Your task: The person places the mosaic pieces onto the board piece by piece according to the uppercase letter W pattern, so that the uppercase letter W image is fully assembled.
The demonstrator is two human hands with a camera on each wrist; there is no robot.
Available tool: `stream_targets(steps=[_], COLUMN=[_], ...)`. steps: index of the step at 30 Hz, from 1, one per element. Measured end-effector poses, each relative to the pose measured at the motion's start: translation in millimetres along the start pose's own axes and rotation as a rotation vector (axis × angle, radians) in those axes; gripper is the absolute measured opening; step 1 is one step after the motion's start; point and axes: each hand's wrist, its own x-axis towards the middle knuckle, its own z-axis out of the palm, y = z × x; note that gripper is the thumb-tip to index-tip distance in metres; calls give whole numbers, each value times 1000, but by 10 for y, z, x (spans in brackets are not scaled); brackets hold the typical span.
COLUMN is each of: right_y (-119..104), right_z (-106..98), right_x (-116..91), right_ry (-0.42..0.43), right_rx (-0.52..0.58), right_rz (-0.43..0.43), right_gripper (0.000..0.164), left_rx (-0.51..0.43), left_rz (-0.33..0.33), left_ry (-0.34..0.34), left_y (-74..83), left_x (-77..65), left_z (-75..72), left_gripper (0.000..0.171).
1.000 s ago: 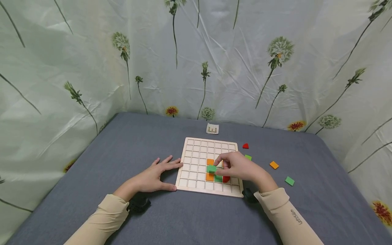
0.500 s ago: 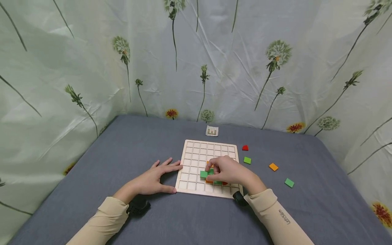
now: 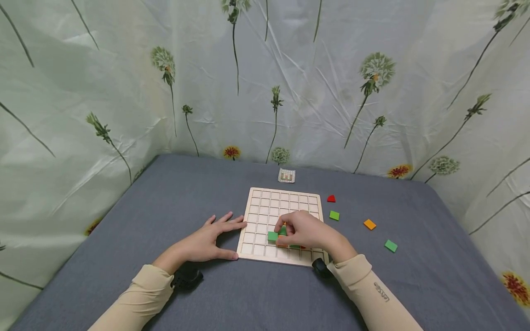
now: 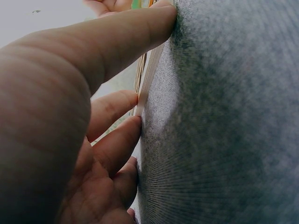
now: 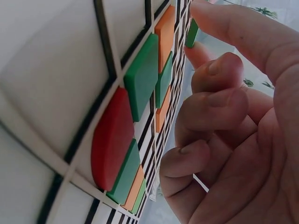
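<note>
Leftward went the right hand (image 3: 308, 230) with its green tile (image 3: 272, 236), sliding across the board (image 3: 263, 218) compared with a second earlier, while the left hand (image 3: 205, 239) stayed put! Behind everything hung a flowered curtain (image 3: 265, 59), creased and pale. In front of it spread the grey table (image 3: 265, 294), two tan sleeves (image 3: 130, 294) reaching over it, and flat on top lay that wooden board with its grid facing up. Left hand: fingers spread apart, thumb and fingertips touching the board's left edge. Right hand: thumb and forefinger clamped on the green tile, the other fingers curled in! Tile and all, it was over the board, just left of the coloured group; whether it touched the wood, I couldn't tell. In that group, the right wrist view caught a rounded red block (image 5: 113, 140), a green block (image 5: 142, 77) and an orange block (image 5: 164, 35). Beyond the board's far edge lay a small card (image 3: 286, 175). Off to the right, loose on the table: an orange square (image 3: 370, 224), a green square (image 3: 391, 246), a lime square (image 3: 334, 215) and, smallest, a red wedge (image 3: 331, 198).
</note>
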Motion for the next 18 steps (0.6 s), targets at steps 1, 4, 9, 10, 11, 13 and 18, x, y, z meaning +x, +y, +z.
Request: stream_targets(steps=[1, 4, 9, 10, 11, 13, 18], right_y=[-1, -3, 9, 11, 12, 14, 16], right_z=[2, 8, 18, 20, 22, 25, 28], right_x=[2, 6, 18, 19, 21, 23, 32], right_ry=[0, -3, 6, 8, 9, 10, 14], right_rx=[2, 3, -21, -28, -32, -39, -45], right_rz=[3, 9, 0, -4, -6, -9, -11], right_gripper=[13, 14, 14, 14, 14, 14, 15], left_rx=[0, -3, -2, -4, -4, -5, -4], left_rz=[-1, -2, -3, -3, -5, -5, -10], left_ry=[0, 0, -1, -2, -2, -3, -6], left_y=[0, 2, 0, 0, -1, -4, -15], left_x=[-1, -1, 5, 7, 7, 10, 19], left_z=[0, -1, -1, -2, -2, -3, -2], left_gripper=[82, 82, 82, 82, 82, 82, 83])
